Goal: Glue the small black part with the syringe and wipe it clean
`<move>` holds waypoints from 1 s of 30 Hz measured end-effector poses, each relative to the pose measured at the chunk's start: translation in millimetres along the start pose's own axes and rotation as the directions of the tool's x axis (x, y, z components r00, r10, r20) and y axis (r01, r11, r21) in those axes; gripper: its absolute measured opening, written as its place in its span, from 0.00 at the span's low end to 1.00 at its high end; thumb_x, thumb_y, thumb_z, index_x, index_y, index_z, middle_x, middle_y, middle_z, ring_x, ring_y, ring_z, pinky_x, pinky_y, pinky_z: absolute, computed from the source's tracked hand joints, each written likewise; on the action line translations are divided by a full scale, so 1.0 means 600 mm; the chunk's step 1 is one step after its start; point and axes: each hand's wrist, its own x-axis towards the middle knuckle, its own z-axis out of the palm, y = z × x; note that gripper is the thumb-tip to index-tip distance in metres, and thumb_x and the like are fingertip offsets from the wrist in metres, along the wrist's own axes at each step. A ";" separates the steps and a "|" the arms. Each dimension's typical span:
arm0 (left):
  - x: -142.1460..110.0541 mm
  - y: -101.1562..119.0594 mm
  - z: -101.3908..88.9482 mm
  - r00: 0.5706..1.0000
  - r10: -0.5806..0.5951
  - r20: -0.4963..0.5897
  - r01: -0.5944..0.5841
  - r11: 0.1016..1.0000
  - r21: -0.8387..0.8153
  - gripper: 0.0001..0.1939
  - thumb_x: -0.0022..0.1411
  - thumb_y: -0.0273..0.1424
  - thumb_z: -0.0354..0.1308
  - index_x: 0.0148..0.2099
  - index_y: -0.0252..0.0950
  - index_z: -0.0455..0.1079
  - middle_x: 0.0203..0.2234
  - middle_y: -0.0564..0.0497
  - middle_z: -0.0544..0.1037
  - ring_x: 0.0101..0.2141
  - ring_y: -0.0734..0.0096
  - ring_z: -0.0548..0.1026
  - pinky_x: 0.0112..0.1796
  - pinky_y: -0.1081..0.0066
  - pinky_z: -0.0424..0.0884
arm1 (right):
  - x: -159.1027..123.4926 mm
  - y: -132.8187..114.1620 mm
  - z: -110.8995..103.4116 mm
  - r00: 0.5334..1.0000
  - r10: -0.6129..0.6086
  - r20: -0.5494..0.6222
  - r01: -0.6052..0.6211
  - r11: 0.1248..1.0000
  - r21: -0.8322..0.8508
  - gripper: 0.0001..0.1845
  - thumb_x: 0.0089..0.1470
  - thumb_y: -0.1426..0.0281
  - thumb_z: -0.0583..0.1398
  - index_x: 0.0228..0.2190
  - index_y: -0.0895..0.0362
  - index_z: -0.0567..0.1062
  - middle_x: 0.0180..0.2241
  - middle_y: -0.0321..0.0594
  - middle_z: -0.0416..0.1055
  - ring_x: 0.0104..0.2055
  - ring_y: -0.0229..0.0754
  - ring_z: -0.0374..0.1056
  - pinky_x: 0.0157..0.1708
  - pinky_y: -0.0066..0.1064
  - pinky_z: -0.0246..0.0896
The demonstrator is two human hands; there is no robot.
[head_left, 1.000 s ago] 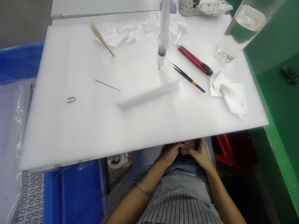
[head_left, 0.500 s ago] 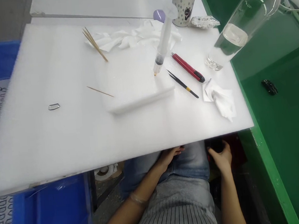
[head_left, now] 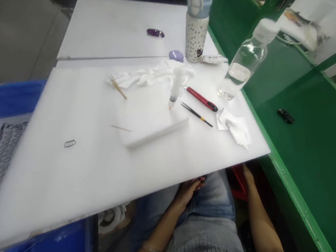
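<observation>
Your L hand (head_left: 191, 189) lies on your jeans (head_left: 211, 200), fingers loose, nothing in it. R hand (head_left: 248, 173) mostly hidden behind the edge of the white foam sheet (head_left: 58, 177), can't tell if open or closed. Neither hand touches the sheet. On it: small metal loop (head_left: 69, 143) at L, foam block (head_left: 154, 133) mid, syringe (head_left: 174, 88) tilted w/ tip on block. Just R: tweezers (head_left: 196, 114), red utility knife (head_left: 201, 99), crumpled wipe (head_left: 235, 127). Farther: glass water bottle (head_left: 239, 68), polka-dot flask (head_left: 195, 34).
</observation>
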 end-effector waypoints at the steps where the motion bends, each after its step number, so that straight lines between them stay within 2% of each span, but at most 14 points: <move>1: 0.001 -0.001 0.000 1.000 0.001 0.000 -0.001 1.000 0.013 0.23 0.54 0.47 0.60 0.45 0.36 0.76 0.49 0.41 0.77 0.47 0.53 0.76 0.51 0.56 0.67 | -0.015 -0.009 0.004 0.999 0.007 -0.037 -0.007 1.000 0.000 0.27 0.58 0.51 0.61 0.50 0.57 0.75 0.50 0.50 0.73 0.51 0.54 0.70 0.50 0.52 0.69; 4: 0.003 -0.004 -0.004 1.000 0.000 0.011 -0.001 0.998 0.059 0.25 0.53 0.48 0.58 0.46 0.36 0.75 0.50 0.40 0.77 0.48 0.50 0.76 0.51 0.54 0.67 | -0.070 -0.065 -0.017 1.000 0.000 0.008 -0.001 1.000 0.023 0.32 0.43 0.47 0.68 0.44 0.55 0.81 0.42 0.49 0.79 0.46 0.61 0.74 0.47 0.55 0.71; 6: 0.003 -0.006 -0.007 0.999 0.008 0.031 -0.010 0.996 0.088 0.25 0.54 0.48 0.57 0.46 0.36 0.75 0.50 0.40 0.77 0.48 0.50 0.75 0.52 0.54 0.67 | -0.088 -0.125 -0.073 0.939 -0.078 0.336 0.051 0.995 0.089 0.26 0.44 0.49 0.68 0.42 0.51 0.82 0.37 0.46 0.80 0.39 0.57 0.77 0.39 0.51 0.74; 8: 0.003 -0.007 -0.011 0.998 0.016 0.057 -0.022 0.993 0.115 0.24 0.55 0.46 0.57 0.49 0.37 0.74 0.51 0.41 0.76 0.48 0.52 0.75 0.53 0.55 0.67 | -0.064 -0.191 -0.153 0.913 -0.135 0.385 0.117 0.991 0.068 0.21 0.49 0.52 0.66 0.42 0.50 0.82 0.37 0.46 0.80 0.38 0.54 0.77 0.39 0.48 0.74; 9: 0.002 -0.008 -0.012 0.997 0.018 0.070 -0.027 0.991 0.128 0.25 0.56 0.45 0.56 0.51 0.37 0.73 0.52 0.42 0.76 0.48 0.53 0.75 0.53 0.55 0.67 | -0.034 -0.220 -0.194 0.929 -0.159 0.335 0.173 0.985 -0.012 0.19 0.52 0.54 0.65 0.42 0.50 0.83 0.38 0.47 0.80 0.41 0.54 0.77 0.45 0.49 0.72; 10: 0.003 -0.008 -0.012 0.996 0.019 0.085 -0.031 0.989 0.141 0.26 0.56 0.45 0.56 0.54 0.37 0.72 0.53 0.42 0.75 0.49 0.54 0.75 0.53 0.56 0.67 | 0.004 -0.243 -0.232 0.975 -0.192 0.113 0.206 0.970 -0.129 0.18 0.56 0.54 0.62 0.41 0.51 0.82 0.41 0.48 0.80 0.46 0.53 0.76 0.50 0.49 0.69; 12: 0.002 -0.009 -0.012 0.993 0.022 0.118 -0.042 0.985 0.165 0.28 0.59 0.44 0.54 0.58 0.37 0.69 0.54 0.42 0.74 0.49 0.55 0.75 0.53 0.56 0.67 | 0.094 -0.270 -0.285 0.958 -0.158 -0.240 0.042 0.904 -0.426 0.20 0.61 0.59 0.56 0.47 0.54 0.79 0.50 0.51 0.76 0.57 0.53 0.69 0.60 0.49 0.60; 14: -0.001 -0.010 -0.009 0.986 0.041 0.159 -0.070 0.982 0.177 0.29 0.61 0.44 0.52 0.61 0.36 0.67 0.55 0.41 0.74 0.49 0.56 0.74 0.54 0.56 0.67 | 0.174 -0.274 -0.302 0.953 -0.041 -0.301 -0.146 0.807 -0.573 0.26 0.57 0.63 0.60 0.55 0.61 0.72 0.55 0.57 0.71 0.60 0.59 0.65 0.62 0.54 0.56; 16: -0.011 -0.010 -0.006 0.975 0.077 0.207 -0.116 0.976 0.183 0.30 0.62 0.45 0.52 0.62 0.35 0.66 0.54 0.41 0.74 0.49 0.57 0.75 0.55 0.56 0.67 | 0.224 -0.264 -0.294 0.961 -0.008 -0.277 -0.170 0.772 -0.612 0.35 0.57 0.62 0.59 0.62 0.64 0.62 0.57 0.58 0.69 0.59 0.61 0.65 0.62 0.56 0.55; 18: -0.033 -0.006 -0.003 0.957 0.129 0.259 -0.181 0.965 0.190 0.31 0.62 0.46 0.54 0.62 0.35 0.67 0.53 0.41 0.75 0.50 0.56 0.74 0.57 0.56 0.66 | 0.243 -0.248 -0.278 0.970 0.004 -0.243 -0.166 0.744 -0.647 0.36 0.58 0.60 0.57 0.63 0.63 0.59 0.56 0.59 0.69 0.58 0.64 0.64 0.57 0.59 0.58; 21: -0.081 0.017 -0.001 0.911 0.193 0.364 -0.285 0.933 0.220 0.26 0.62 0.44 0.58 0.59 0.39 0.71 0.51 0.43 0.76 0.51 0.57 0.74 0.57 0.58 0.67 | 0.246 -0.225 -0.272 0.974 -0.012 -0.228 -0.158 0.685 -0.712 0.29 0.59 0.60 0.55 0.58 0.61 0.66 0.53 0.62 0.70 0.54 0.67 0.66 0.48 0.57 0.63; 24: -0.129 0.061 -0.004 0.819 0.233 0.525 -0.431 0.853 0.294 0.22 0.62 0.40 0.60 0.58 0.47 0.73 0.52 0.47 0.77 0.53 0.57 0.74 0.57 0.60 0.68 | 0.255 -0.214 -0.294 0.978 -0.049 -0.204 -0.121 0.663 -0.739 0.20 0.56 0.59 0.57 0.47 0.58 0.73 0.44 0.59 0.73 0.41 0.62 0.71 0.36 0.49 0.64; 27: -0.162 0.114 -0.013 0.602 0.341 0.722 -0.674 0.702 0.231 0.21 0.68 0.41 0.55 0.60 0.46 0.71 0.48 0.45 0.80 0.48 0.59 0.78 0.51 0.65 0.73 | 0.258 -0.237 -0.305 0.973 -0.088 -0.213 -0.104 0.656 -0.748 0.13 0.56 0.61 0.59 0.39 0.56 0.75 0.35 0.54 0.74 0.31 0.54 0.71 0.26 0.42 0.60; 30: -0.183 0.165 -0.028 0.466 0.615 0.637 -0.874 0.431 0.223 0.19 0.70 0.35 0.52 0.61 0.49 0.68 0.46 0.49 0.81 0.45 0.67 0.80 0.48 0.72 0.76 | 0.213 -0.302 -0.255 0.922 -0.377 -0.090 0.164 0.591 -0.790 0.15 0.60 0.62 0.56 0.44 0.56 0.75 0.40 0.56 0.76 0.40 0.58 0.73 0.30 0.42 0.64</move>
